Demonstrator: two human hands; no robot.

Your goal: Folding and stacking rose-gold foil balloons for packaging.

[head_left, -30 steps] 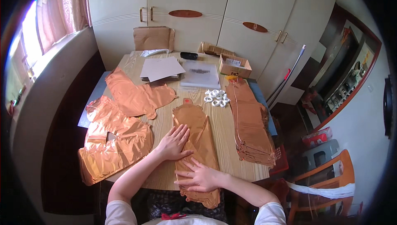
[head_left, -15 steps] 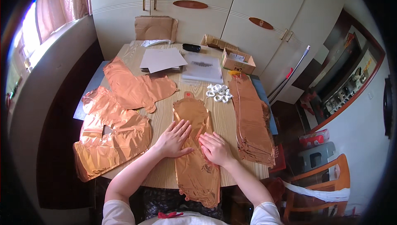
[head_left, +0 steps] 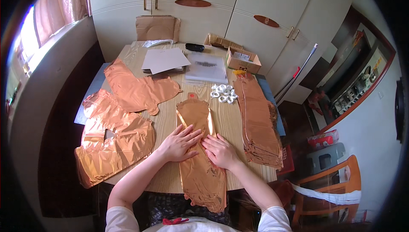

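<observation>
A flat copper-coloured foil balloon (head_left: 202, 185), folded long and narrow, lies in front of me, its near end hanging past the table edge. My left hand (head_left: 179, 144) rests flat on its left side, fingers stretched toward the right. On its right side lies my right hand (head_left: 220, 152), palm down, fingers extended and close to the left fingertips. A round tab with a red dot (head_left: 192, 96) sticks out at the balloon's far end. To the left are two more flat foil balloons, a crinkled shiny one (head_left: 132, 136) nearer and a duller one (head_left: 140, 86) beyond it.
A stack of folded copper foil (head_left: 257, 125) lies at the right table edge. Several white ribbon rolls (head_left: 223, 93), clear plastic sheets (head_left: 206, 72), white card (head_left: 166, 60), a small open box (head_left: 243, 63) and a black case (head_left: 194, 47) sit farther back. A wooden chair (head_left: 351, 176) stands right.
My left fingers have slid a little to the right across the foil, nearer my right hand. The right hand stays nearly in place. The whole view has shifted slightly.
</observation>
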